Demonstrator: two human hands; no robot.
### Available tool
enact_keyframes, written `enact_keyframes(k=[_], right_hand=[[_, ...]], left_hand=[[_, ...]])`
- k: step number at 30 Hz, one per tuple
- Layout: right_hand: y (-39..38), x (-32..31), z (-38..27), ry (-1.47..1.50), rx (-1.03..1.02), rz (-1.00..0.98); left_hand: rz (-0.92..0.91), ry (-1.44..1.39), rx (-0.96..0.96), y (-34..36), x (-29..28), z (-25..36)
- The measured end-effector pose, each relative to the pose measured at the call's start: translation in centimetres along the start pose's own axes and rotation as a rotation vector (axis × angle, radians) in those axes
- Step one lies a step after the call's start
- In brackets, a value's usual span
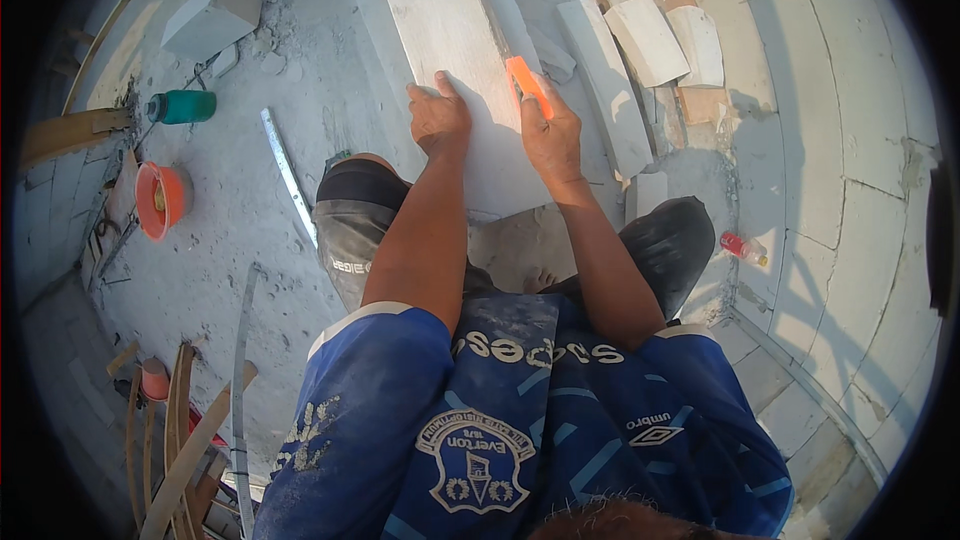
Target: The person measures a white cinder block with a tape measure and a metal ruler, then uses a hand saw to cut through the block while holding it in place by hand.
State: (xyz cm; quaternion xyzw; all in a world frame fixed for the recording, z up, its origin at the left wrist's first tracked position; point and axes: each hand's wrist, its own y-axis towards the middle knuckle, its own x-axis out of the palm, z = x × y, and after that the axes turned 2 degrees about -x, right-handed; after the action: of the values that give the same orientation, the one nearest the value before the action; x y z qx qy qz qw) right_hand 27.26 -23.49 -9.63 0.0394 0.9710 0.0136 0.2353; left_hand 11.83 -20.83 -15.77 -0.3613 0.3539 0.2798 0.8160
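A long, pale aerated-concrete block [430, 0] lies in front of me, between my knees and the far edge of the view. My left hand [440, 122] rests on its top face, fingers lying loosely apart. At the block's right edge, my right hand [552, 145] is closed around an orange-handled tool [527, 83]. The tool's working end is hidden, so its exact kind does not show. Under and beside the block are further pale slabs, and one long narrow piece [605, 90] lies to the right of my right hand.
Cut pale pieces [648, 40] lie on boards at the far right, beside a block wall [800, 120]. A metal strip [290, 178], green bottle [187, 107], orange bucket [163, 202] and white block [212, 18] are on the left. A small bottle [743, 248] lies near my right knee.
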Motion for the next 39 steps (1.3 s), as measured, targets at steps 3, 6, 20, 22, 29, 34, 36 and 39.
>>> enact_keyframes(k=[3, 6, 20, 22, 29, 34, 36, 39], right_hand=[[-2.4, -0.6, 0.1, -0.007, -0.117, 0.060], [-1.4, 0.0, -0.2, 0.015, -0.104, 0.063], [-0.7, 0.8, -0.7, 0.028, -0.153, 0.106], [0.9, 1.4, -0.7, 0.018, -0.054, 0.047], [3.2, 2.4, -1.2, 0.022, 0.002, 0.022], [3.0, 2.2, -1.3, -0.005, -0.096, 0.051], [3.1, 2.3, -1.2, -0.007, -0.062, 0.050], [3.5, 2.7, -1.2, -0.034, -0.090, 0.053]], left_hand=[[-0.002, 0.044, 0.008, 0.1, 0.0, -0.1], [-0.001, 0.059, 0.009, 0.1, 0.0, 0.0], [-0.017, 0.048, -0.003, 0.0, -0.1, 0.1], [-0.015, 0.044, -0.006, 0.0, -0.2, 0.2], [0.011, -0.010, -0.024, -0.1, -0.2, 0.1], [0.006, -0.001, -0.010, -0.2, -0.1, 0.2], [0.013, 0.002, -0.010, 0.0, -0.1, 0.2], [-0.011, 0.037, -0.005, 0.0, -0.1, 0.1]])
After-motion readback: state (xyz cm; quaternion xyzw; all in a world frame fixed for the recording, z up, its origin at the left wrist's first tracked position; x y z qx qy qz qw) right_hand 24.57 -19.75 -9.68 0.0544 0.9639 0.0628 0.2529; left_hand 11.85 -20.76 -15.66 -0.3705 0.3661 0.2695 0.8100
